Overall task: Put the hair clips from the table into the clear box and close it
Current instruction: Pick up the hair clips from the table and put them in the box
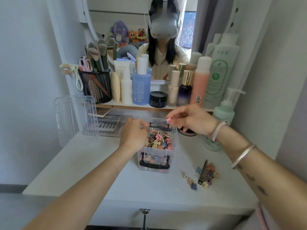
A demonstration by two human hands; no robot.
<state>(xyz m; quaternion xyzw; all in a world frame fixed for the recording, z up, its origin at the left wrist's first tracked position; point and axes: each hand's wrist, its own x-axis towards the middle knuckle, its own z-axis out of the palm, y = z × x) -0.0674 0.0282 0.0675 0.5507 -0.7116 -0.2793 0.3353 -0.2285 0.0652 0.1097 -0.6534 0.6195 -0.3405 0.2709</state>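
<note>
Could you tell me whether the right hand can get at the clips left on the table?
Probably yes: the clips lie uncovered on that side of the clear box, though the right hand pinches a pink clip.

You face a white vanity table point(83, 171), with pale walls left point(25, 63) and right point(274, 63). Round mirror point(126, 22) far centre, above a wooden shelf point(132, 106) of bottles point(141, 87). Black mesh brush cup point(97, 87) far left. Grey floor point(15, 211) near left. Soft daylight.
</note>
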